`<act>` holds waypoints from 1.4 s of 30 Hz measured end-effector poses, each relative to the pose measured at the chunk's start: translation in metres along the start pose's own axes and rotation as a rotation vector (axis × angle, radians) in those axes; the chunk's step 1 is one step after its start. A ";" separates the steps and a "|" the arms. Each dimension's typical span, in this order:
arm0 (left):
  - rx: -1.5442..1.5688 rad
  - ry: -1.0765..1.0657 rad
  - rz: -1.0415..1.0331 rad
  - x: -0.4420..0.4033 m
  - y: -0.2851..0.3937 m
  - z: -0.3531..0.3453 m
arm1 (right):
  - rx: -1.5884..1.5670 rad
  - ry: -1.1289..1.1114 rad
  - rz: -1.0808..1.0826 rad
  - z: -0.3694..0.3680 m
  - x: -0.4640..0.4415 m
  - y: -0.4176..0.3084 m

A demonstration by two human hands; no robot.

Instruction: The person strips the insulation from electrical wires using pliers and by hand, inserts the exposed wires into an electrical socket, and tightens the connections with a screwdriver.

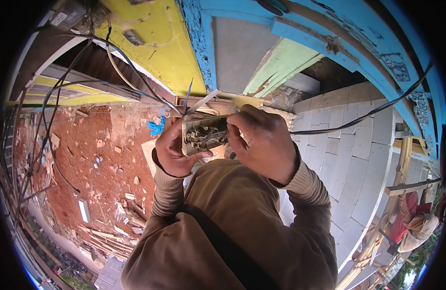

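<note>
In front of my chest, my left hand (173, 147) grips a small rectangular electrical box (207, 143) by its left side, thumb along the lower edge. The box's open face is turned up, showing wires and metal terminals inside. At its right edge is my right hand (261, 140), thumb and fingers pinched together over the box. What those fingertips hold, if anything, is too small to make out. A thin blue wire (188, 96) sticks up just above my left hand.
Black cables (136, 72) hang at upper left, and another dark cable (348, 126) runs off to the right. A blue wooden frame (300, 36) and a yellow wall (155, 43) rise ahead. Far below left lies red ground (92, 159) with debris. Another person (414, 220) is at lower right.
</note>
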State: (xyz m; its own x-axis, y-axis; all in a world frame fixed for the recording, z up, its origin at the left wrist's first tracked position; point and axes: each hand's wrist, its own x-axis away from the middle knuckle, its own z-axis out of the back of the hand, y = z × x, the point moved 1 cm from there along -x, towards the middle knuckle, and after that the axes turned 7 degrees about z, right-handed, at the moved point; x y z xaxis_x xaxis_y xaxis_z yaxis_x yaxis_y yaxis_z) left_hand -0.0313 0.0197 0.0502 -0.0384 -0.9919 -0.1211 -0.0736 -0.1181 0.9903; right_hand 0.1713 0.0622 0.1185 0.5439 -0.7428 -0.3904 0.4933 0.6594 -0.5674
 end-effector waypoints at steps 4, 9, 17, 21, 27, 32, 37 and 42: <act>-0.045 -0.006 -0.023 -0.004 0.003 -0.001 | -0.209 0.071 0.057 -0.004 -0.003 0.003; -0.136 -0.008 -0.063 -0.004 0.004 0.008 | -0.262 -0.021 0.084 0.004 0.000 0.008; -0.129 0.001 -0.139 -0.006 0.001 0.013 | -0.023 0.035 0.037 -0.004 0.004 -0.005; -0.070 0.010 -0.079 -0.002 0.005 0.008 | -0.045 0.038 0.086 0.001 0.001 0.000; -0.082 0.005 -0.067 -0.002 0.005 0.006 | 0.048 -0.176 0.146 0.010 -0.001 0.003; -0.176 0.024 -0.106 -0.002 0.007 0.011 | 0.295 -0.162 0.187 0.008 0.003 -0.008; -0.101 -0.101 -0.085 -0.002 0.006 0.011 | -0.015 -0.053 0.106 0.002 -0.001 0.010; 0.029 -0.072 -0.074 -0.002 -0.001 0.001 | 0.042 -0.061 0.032 0.001 0.000 0.005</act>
State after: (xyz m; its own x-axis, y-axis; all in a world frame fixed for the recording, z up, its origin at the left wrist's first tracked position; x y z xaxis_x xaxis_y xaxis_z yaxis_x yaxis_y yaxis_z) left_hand -0.0325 0.0220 0.0493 -0.1032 -0.9744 -0.1996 -0.1077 -0.1886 0.9761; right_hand 0.1742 0.0656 0.1166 0.5993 -0.7138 -0.3623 0.5022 0.6877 -0.5242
